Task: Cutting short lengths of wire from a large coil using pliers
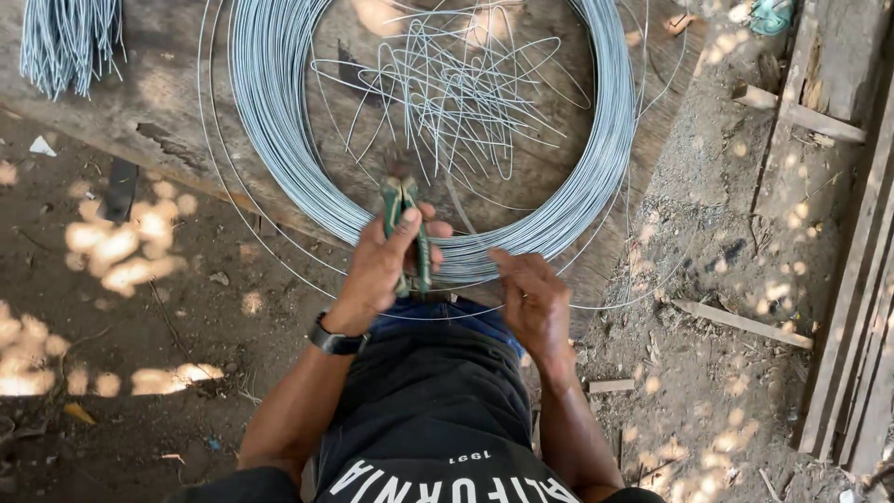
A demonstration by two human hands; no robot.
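Observation:
A big coil of grey steel wire (pixel 279 140) lies on a worn wooden board (pixel 158 102). Inside the ring sits a loose heap of cut, bent wire pieces (pixel 456 93). My left hand (pixel 382 265) grips green-handled pliers (pixel 405 219), jaws pointing away from me, at the near edge of the coil. My right hand (pixel 535 303) is beside it at the coil's near rim, fingers bent and pinching a thin wire strand. A dark watch sits on my left wrist.
A bundle of straight cut wires (pixel 70 42) hangs at the top left. Wooden planks (pixel 857 279) run along the right edge. Dirt ground (pixel 121 307) with sun patches and scraps of wood surrounds the board.

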